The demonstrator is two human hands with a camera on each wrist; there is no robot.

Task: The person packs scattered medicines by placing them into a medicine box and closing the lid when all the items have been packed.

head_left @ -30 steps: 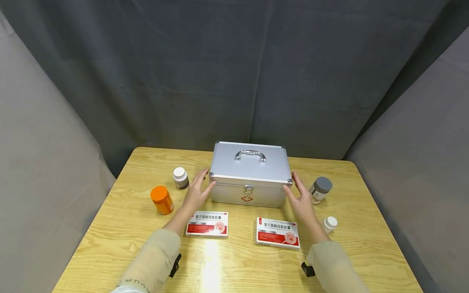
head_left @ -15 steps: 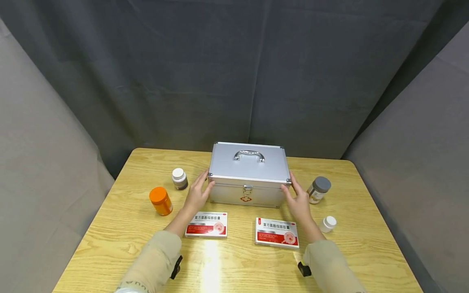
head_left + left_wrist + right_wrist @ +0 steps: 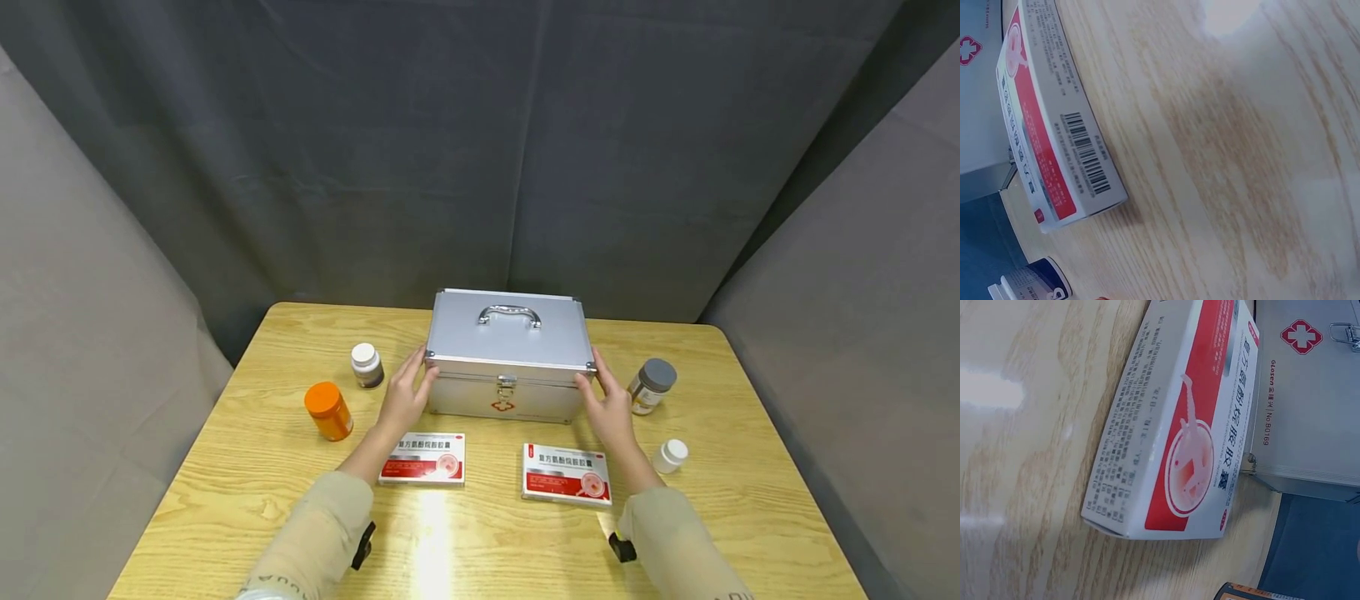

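Observation:
A silver first-aid case (image 3: 510, 342) with a metal handle on its lid stands at the table's back edge, lid down and front latch (image 3: 506, 386) fastened. My left hand (image 3: 403, 403) touches its left front corner, fingers fairly straight along the side and thumb towards the front. At the opposite corner, my right hand (image 3: 613, 413) lies against the case in the same way. The far fingertips are hidden by the case's sides. Both wrist views show the case's front with a red cross emblem (image 3: 1302, 336), behind a capsule box.
Two red and white capsule boxes, left (image 3: 423, 458) and right (image 3: 567, 475), lie before the case. A white-capped bottle (image 3: 367, 367) and an orange jar (image 3: 329, 412) stand left. To the right are a grey-capped bottle (image 3: 651, 387) and a small white bottle (image 3: 670, 457).
Both hands have come in slightly against the case's front corners, the right one most visibly. The case, capsule boxes and bottles keep their places; the head view shifts a little.

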